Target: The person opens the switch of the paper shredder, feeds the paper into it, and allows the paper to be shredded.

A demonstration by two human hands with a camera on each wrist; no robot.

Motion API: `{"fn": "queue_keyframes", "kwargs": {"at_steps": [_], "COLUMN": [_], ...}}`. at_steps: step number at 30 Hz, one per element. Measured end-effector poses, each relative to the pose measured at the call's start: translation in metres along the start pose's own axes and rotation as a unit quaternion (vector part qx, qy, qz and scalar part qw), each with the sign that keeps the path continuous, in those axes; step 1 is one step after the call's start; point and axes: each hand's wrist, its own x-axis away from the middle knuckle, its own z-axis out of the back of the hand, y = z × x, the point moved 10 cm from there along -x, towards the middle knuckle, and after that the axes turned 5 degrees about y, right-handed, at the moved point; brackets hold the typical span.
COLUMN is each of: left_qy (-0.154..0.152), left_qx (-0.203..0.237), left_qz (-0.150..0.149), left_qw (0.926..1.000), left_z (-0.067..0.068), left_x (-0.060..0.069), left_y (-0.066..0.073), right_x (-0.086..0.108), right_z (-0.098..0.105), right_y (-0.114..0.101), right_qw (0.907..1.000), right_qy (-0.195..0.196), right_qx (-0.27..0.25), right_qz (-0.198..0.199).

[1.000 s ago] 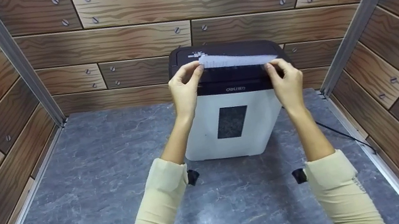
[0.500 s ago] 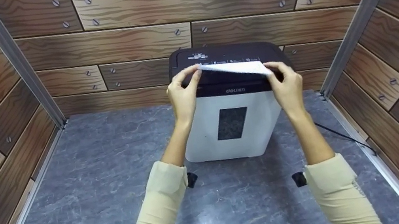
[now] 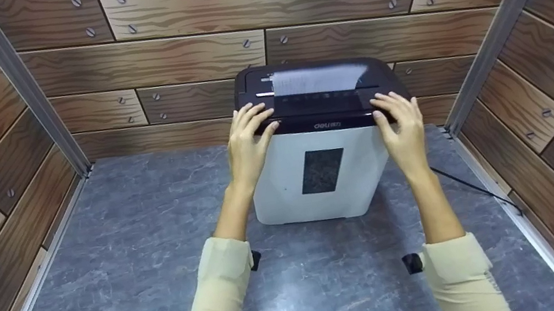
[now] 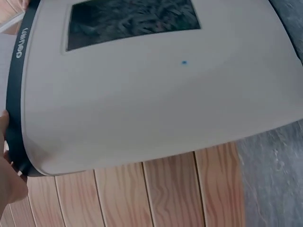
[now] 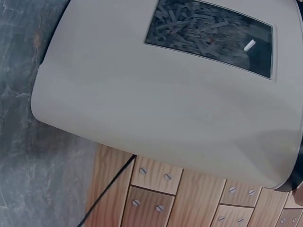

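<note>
A paper shredder [image 3: 321, 170] with a white body and black top stands upright on the floor. A printed sheet of paper [image 3: 318, 79] sticks up from the slot in its top, its lower edge at the slot. My left hand [image 3: 247, 143] rests on the left front corner of the black top, fingers extended and thumb at the front edge. At the right front corner, my right hand [image 3: 401, 124] rests the same way. Neither hand touches the paper. Shredded strips [image 5: 194, 28] show through the shredder's front window. Only part of each hand appears in the wrist views.
Wood-patterned walls [image 3: 209, 5] enclose a grey marbled floor [image 3: 157, 241] on the left, right and back. A black power cord [image 3: 474, 188] runs from behind the shredder to the right wall.
Both hands have let go of the sheet and moved down to the shredder's front corners. The sheet, earlier pinched at both ends above the top, now stands in the slot by itself.
</note>
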Motion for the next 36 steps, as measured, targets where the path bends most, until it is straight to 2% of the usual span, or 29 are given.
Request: {"fn": "queue_keyframes", "kwargs": {"at_steps": [8,15,29,36], "left_qy": [0.016,0.018,0.019,0.013], "left_qx": [0.010,0.027,0.031,0.029], "left_qz": [-0.016,-0.009,-0.012,-0.003], "left_qw": [0.9997,0.9994,0.9993,0.9995], "left_z": [0.0025,0.0034,0.0011,0.0011], "left_x": [-0.0006,0.0003,0.0006,0.0007], "left_y": [0.0015,-0.0001,0.0004,-0.0005], "right_x": [0.0043,0.0055,0.0053,0.0052], "right_z": [-0.0016,-0.0015,-0.0012,-0.0016], "right_y": [0.0027,0.0022,0.0035,0.0036], "right_qw": [0.9999,0.9999,0.9997,0.9997], "right_qy": [0.005,0.004,0.004,0.006], "right_qx": [0.000,-0.004,-0.010,-0.014], "right_qz": [-0.011,-0.016,-0.022,-0.017]}}
